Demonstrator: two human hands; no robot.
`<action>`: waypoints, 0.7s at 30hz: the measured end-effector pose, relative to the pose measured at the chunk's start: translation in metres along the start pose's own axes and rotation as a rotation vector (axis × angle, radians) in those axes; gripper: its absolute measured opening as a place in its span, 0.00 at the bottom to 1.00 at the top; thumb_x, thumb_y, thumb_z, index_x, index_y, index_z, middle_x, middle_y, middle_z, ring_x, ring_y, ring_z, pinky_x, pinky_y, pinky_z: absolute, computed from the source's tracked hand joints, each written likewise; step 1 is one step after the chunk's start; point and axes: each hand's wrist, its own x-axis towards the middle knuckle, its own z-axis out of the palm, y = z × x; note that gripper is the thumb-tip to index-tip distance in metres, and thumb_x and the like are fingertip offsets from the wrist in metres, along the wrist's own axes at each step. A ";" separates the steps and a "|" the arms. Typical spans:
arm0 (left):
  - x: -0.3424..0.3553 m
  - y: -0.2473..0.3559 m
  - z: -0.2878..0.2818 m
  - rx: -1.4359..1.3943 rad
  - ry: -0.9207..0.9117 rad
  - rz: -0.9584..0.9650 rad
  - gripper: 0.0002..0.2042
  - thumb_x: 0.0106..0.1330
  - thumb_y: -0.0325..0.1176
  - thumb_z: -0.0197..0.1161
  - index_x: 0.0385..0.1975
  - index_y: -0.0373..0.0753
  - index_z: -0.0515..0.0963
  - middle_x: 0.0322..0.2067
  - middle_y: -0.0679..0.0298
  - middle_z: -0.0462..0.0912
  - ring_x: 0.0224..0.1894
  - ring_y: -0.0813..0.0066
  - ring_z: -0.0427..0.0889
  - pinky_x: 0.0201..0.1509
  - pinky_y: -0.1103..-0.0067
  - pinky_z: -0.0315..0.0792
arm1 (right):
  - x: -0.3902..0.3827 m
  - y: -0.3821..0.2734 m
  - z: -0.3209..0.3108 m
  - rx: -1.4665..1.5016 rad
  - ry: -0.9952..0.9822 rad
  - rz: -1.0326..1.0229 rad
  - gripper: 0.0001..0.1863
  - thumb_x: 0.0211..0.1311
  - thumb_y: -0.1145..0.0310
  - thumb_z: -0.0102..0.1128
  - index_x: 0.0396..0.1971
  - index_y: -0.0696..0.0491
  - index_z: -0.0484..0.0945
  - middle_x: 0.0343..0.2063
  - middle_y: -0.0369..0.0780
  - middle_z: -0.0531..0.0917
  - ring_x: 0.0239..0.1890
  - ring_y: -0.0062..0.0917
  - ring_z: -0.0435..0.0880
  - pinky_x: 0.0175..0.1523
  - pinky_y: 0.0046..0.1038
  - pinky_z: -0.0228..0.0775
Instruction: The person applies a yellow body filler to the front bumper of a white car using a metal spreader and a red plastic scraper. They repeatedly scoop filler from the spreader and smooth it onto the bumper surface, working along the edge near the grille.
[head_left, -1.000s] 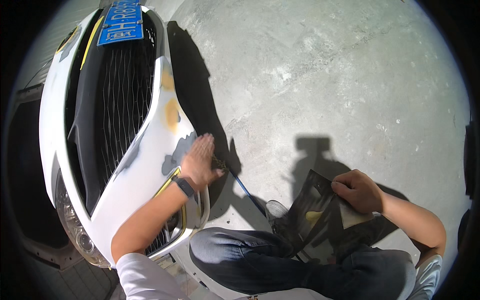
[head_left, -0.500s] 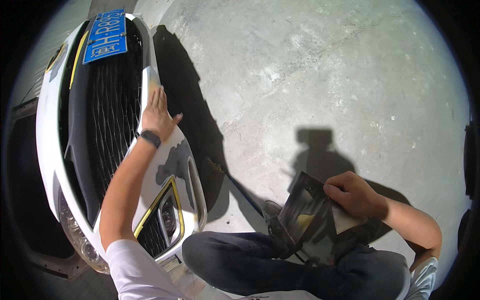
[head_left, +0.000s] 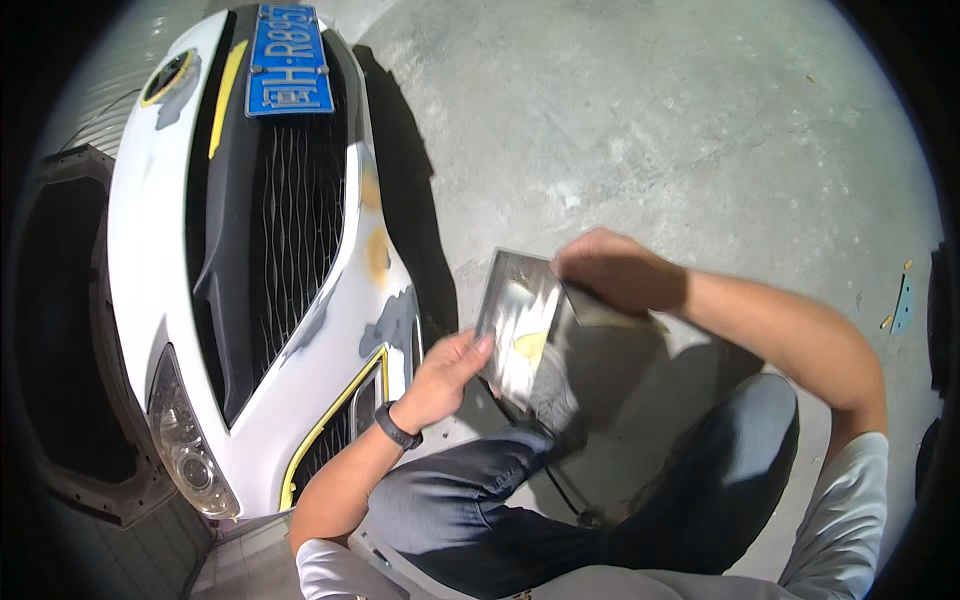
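My left hand (head_left: pixel 440 378), with a dark watch on the wrist, grips the left edge of a thin metal plate (head_left: pixel 512 300), thumb on top. A dab of yellow putty (head_left: pixel 530 345) lies on the plate. At the plate's upper right edge, my right hand (head_left: pixel 622 272) is closed on a flat putty scraper (head_left: pixel 605 316), which is blurred and partly hidden by the fingers. To the left is a white car bumper (head_left: pixel 270 440) with ochre filler patches (head_left: pixel 379 255) and grey patches (head_left: pixel 388 322).
Yellow tape (head_left: pixel 300 450) edges the lower opening. The bumper carries a black grille (head_left: pixel 295 200), a blue licence plate (head_left: pixel 290 60) and a headlight (head_left: pixel 190 440). A dark panel (head_left: pixel 65 330) stands at far left. My bent knees (head_left: pixel 440 500) are below the plate on the concrete floor (head_left: pixel 600 130).
My left hand has left the bumper and moved right and down to hold the metal plate. My right hand has risen and shifted left with the plate and scraper. The view has shifted.
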 end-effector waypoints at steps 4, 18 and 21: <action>0.034 -0.028 -0.035 -0.408 0.156 0.151 0.17 0.83 0.42 0.50 0.54 0.33 0.77 0.36 0.67 0.84 0.32 0.82 0.80 0.40 0.83 0.73 | 0.059 0.013 -0.019 -0.120 0.278 0.196 0.33 0.75 0.42 0.49 0.32 0.61 0.86 0.24 0.46 0.84 0.34 0.27 0.82 0.46 0.34 0.74; 0.162 -0.204 -0.095 -1.048 0.495 0.089 0.13 0.81 0.40 0.51 0.50 0.38 0.77 0.30 0.65 0.74 0.34 0.75 0.73 0.45 0.75 0.74 | 0.287 0.067 0.119 -0.011 0.816 -0.625 0.11 0.64 0.79 0.64 0.46 0.61 0.84 0.40 0.45 0.85 0.33 0.35 0.85 0.38 0.29 0.77; 0.159 -0.218 -0.106 -1.396 0.270 0.126 0.17 0.83 0.46 0.47 0.58 0.44 0.74 0.34 0.65 0.78 0.37 0.73 0.77 0.44 0.73 0.77 | 0.311 0.068 0.150 0.055 0.846 -0.590 0.17 0.60 0.83 0.63 0.50 0.61 0.84 0.45 0.46 0.84 0.41 0.38 0.84 0.46 0.31 0.78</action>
